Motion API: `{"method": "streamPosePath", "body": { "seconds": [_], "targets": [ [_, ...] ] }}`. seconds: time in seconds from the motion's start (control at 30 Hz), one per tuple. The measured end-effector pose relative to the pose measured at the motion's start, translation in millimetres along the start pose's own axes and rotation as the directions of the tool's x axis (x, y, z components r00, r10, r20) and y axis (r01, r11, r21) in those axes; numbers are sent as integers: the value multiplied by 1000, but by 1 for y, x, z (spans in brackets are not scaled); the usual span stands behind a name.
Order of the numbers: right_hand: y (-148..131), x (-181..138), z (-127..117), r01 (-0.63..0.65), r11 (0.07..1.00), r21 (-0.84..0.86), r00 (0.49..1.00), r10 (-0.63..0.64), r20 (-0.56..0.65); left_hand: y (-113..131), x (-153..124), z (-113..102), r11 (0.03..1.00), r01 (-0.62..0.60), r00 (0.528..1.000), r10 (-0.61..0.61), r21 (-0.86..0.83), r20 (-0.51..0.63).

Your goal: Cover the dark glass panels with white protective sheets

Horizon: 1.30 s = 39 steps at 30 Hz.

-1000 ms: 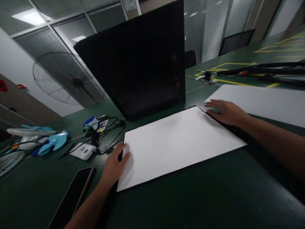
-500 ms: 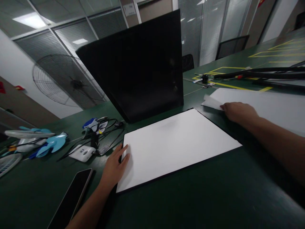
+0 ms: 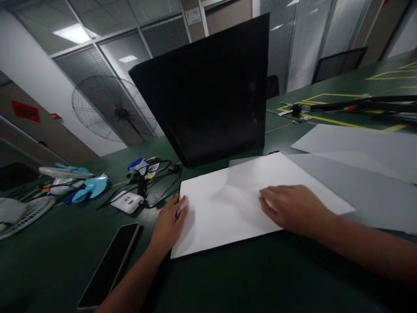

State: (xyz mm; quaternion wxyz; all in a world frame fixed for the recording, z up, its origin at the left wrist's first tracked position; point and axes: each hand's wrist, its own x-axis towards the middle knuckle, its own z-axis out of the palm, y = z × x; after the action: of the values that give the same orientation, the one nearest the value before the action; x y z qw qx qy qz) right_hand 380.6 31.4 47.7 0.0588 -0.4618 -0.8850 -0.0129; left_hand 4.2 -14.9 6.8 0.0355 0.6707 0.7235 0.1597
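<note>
A brightly lit white light pad [image 3: 208,221] with a thin black border lies tilted on the green table. My left hand [image 3: 169,221] rests at its left edge, thumb and fingers apart, fingertips on the border. Over the pad's middle, my right hand [image 3: 293,206] has its fingers pinched together on the edge of a thin sheet of paper [image 3: 342,180]. The sheet covers the right part of the pad and reaches past it to the right, where light shows through it. More white paper [image 3: 365,139] lies behind it.
Behind the pad stands a large black panel [image 3: 208,95]. A dark phone [image 3: 110,265] lies near my left forearm. Cables, a white device [image 3: 127,201] and light-blue fan blades [image 3: 91,188] are on the left. Black rods [image 3: 368,104] and yellow tape lie at the far right.
My right hand has moved left from the paper at the right to over the pad, drawing a thin sheet across it. My left hand stays at the pad's left edge.
</note>
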Motion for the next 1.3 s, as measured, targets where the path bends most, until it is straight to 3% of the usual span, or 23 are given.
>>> {"method": "streamPosePath", "body": {
  "seconds": [0.07, 0.13, 0.23, 0.3, 0.4, 0.5, 0.63, 0.73, 0.83, 1.1, 1.3],
  "targets": [
    [-27, -9, 8, 202, 973, 110, 978, -206, 25, -2, -1, 1, 1000, -10, 1000, 10, -10, -6],
    [-45, -16, 11, 326, 917, 228, 941, -339, 19, -4, -1, 1, 1000, -9, 1000, 9, -9, -6],
    [-55, -22, 8, 408, 824, 392, 890, -455, 32, -3, -2, 0, 1000, 2, 1000, -2, 12, 22],
    [-48, -19, 7, 422, 795, 437, 884, -467, -3, -1, -2, -1, 999, 18, 999, -19, 32, 35],
    [-16, -5, 11, 292, 877, 382, 956, -281, -85, 0, -1, -1, 998, 46, 998, -47, 34, 34],
    [37, 12, 19, -53, 973, 225, 988, 83, -128, -1, 1, 0, 999, 52, 998, -52, -14, 22],
    [111, 24, 22, -400, 907, 130, 895, 417, -158, -4, 4, 1, 994, 63, 998, -65, -86, -27],
    [141, 24, 18, -564, 815, 132, 808, 578, -118, -4, 5, 0, 989, 82, 996, -85, -121, -19],
    [141, 23, 15, -634, 766, 106, 762, 642, -87, -4, 5, 0, 987, 82, 996, -84, -136, -6],
    [89, 20, 11, -559, 826, -70, 825, 563, 59, -7, 2, 1, 993, 53, 998, -55, -105, -15],
    [75, 17, 5, -530, 837, -139, 832, 544, 103, -3, 3, 0, 994, 54, 998, -57, -92, -30]
  ]
}}
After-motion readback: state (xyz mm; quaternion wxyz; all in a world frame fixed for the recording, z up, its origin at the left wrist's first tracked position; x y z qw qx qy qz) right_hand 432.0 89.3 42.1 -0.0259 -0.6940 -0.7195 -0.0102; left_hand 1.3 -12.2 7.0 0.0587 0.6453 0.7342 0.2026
